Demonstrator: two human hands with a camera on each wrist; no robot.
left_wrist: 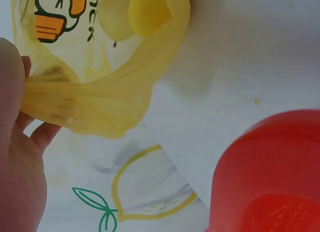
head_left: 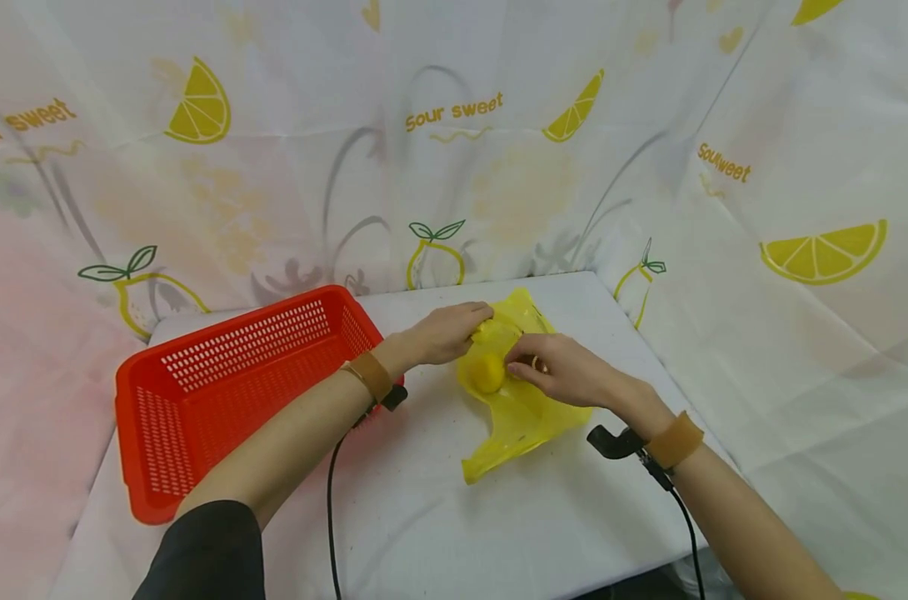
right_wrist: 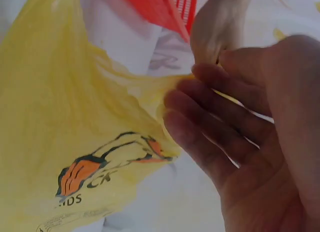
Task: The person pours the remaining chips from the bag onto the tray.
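A thin yellow plastic bag (head_left: pixel 532 417) with a printed cartoon lies on the white table. My left hand (head_left: pixel 446 332) pinches its rim at the far side; in the left wrist view that gathered rim (left_wrist: pixel 85 104) stretches from the fingers. Inside the bag sits a bright yellow round thing (left_wrist: pixel 146 14), beside a paler rounded thing (left_wrist: pixel 117 22) with a short dark stem. At the bag's opening, my right hand (head_left: pixel 562 367) has loosely bent fingers (right_wrist: pixel 192 137), with nothing visible gripped in them. Whether its fingertips touch the plastic is hard to tell.
A red perforated plastic basket (head_left: pixel 142 367) stands on the left of the table (head_left: pixel 424 517), partly behind my left forearm. Lemon-printed cloth (head_left: pixel 454 183) hangs behind and at the sides. A black cable (head_left: pixel 331 508) runs down from each wrist camera.
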